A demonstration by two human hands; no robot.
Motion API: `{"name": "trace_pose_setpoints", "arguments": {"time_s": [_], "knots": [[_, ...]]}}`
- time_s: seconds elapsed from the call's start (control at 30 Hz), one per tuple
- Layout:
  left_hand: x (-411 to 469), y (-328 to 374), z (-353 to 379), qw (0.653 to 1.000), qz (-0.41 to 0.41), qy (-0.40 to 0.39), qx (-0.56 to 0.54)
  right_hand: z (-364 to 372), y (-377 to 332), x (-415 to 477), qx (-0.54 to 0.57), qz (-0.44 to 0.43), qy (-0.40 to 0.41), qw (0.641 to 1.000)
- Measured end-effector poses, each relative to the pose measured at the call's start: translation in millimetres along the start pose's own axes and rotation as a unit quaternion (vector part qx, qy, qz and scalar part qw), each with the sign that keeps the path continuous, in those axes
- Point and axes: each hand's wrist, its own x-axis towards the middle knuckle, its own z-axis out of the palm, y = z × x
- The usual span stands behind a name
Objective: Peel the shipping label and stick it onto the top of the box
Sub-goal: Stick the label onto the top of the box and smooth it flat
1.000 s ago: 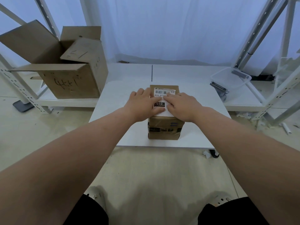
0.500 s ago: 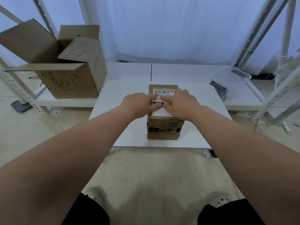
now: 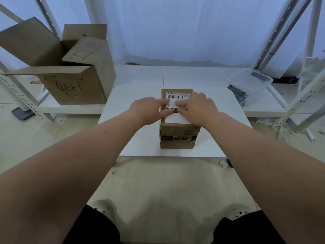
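Clearly, from the head view, I have both hands flat on top of the small taped cardboard box [image 3: 177, 136], which stands upright near the front of the white table [image 3: 133, 143]. The shipping label [image 3: 177, 118] lies on the box's top face, its barcode end toward the far edge and its blank white end toward me. My left hand [image 3: 146, 110] comes in from the left side, fingers extended and pressing on the label's left part; my right hand [image 3: 198, 108] covers its right part, likewise spread and pressing. Neither hand is clasping anything; both are open palms-down, touching the label.

I judge the label to be thin, limp paper with a tacky back: it weighs nothing, creases easily and will trap bubbles, so it wants smoothing from the middle outward to the corners, not pinching. The box looks light and stiff enough to bear that pressure, though its glossy tape could let it slide on the smooth table; steadying it by its sides would be the place to hold.

An open carton [image 3: 70, 81] sits on the shelf at left, well apart, and a clear plastic bin [image 3: 251, 81] at right.
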Motion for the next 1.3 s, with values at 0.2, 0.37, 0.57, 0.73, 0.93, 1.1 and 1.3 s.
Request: {"name": "trace_pose_setpoints", "arguments": {"time_s": [0.2, 0.37, 0.57, 0.73, 0.93, 1.1, 1.3], "knots": [[-1.1, 0.1, -0.3, 1.000, -0.014, -0.013, -0.017, 0.4, 13.3, -4.9, -0.032, 0.041, 0.063, 0.997], [-2.7, -6.1, -0.9, 0.999, -0.022, -0.017, -0.037, 4.1, -20.7, -5.6, 0.026, -0.045, 0.001, 0.999], [-4.5, -9.4, 1.1, 0.999, -0.022, -0.035, -0.034, 1.1, 9.4, -8.8, -0.001, 0.014, 0.011, 1.000], [-8.2, -1.0, 4.9, 0.993, 0.071, 0.051, 0.079, 5.3, 21.8, -11.6, 0.107, 0.007, 0.031, 0.994], [5.1, 0.2, 8.8, 0.999, 0.005, 0.008, 0.042, 6.6, 21.5, -8.1, 0.129, 0.010, 0.047, 0.991], [18.7, -0.9, 8.5, 0.998, -0.059, 0.001, 0.034, 5.8, 20.1, -7.5, 0.132, 0.016, 0.055, 0.990], [6.8, 5.5, 3.8, 0.992, 0.056, 0.095, 0.056, 5.9, 19.6, -5.6, 0.146, 0.030, 0.058, 0.987]]}}
